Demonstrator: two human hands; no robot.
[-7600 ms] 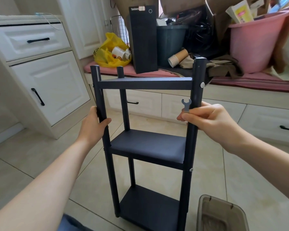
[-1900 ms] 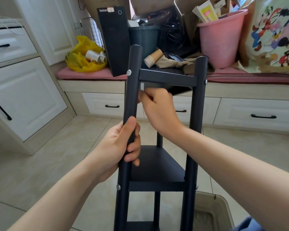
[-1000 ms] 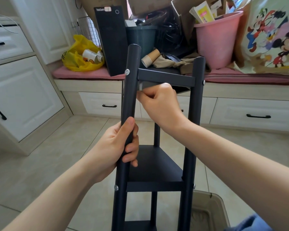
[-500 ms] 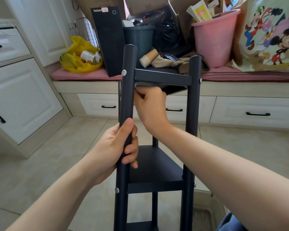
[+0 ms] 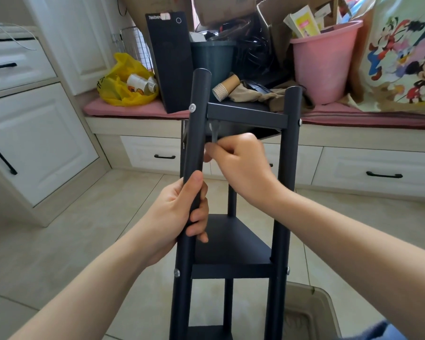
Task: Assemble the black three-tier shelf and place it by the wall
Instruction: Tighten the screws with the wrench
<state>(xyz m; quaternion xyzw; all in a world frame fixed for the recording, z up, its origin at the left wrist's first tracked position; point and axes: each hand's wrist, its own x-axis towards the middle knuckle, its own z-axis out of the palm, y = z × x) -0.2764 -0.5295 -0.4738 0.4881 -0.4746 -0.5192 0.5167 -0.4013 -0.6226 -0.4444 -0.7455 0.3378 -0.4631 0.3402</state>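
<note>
In the head view the black three-tier shelf (image 5: 231, 244) stands upright, out in the room. The left hand (image 5: 179, 217) has its grip wrapped round the front-left post (image 5: 196, 133). Up and right of it, the right hand (image 5: 238, 163) pinches a small grey wrench (image 5: 215, 132) in its grip, reaching up under the top tier (image 5: 245, 114). The step appears to be tightening that corner fastening; the next move calls for short wrench turns while the post is steadied.
</note>
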